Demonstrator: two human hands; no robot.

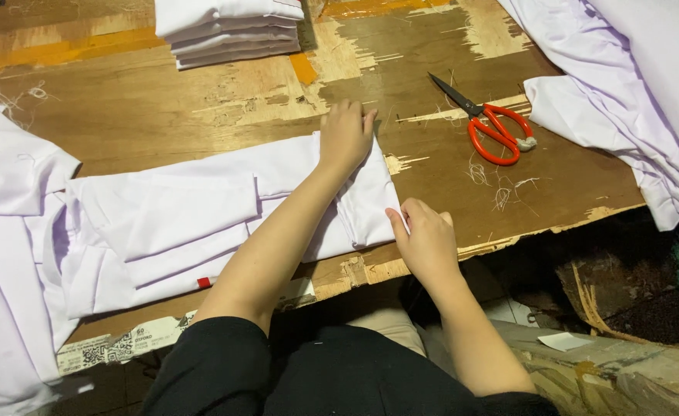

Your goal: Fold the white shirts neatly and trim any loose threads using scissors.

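Hands on shirt edge, near scissors.

Garment workshop, worn plywood worktable, stacks of folded white shirts, red-handled scissors, loose thread scraps
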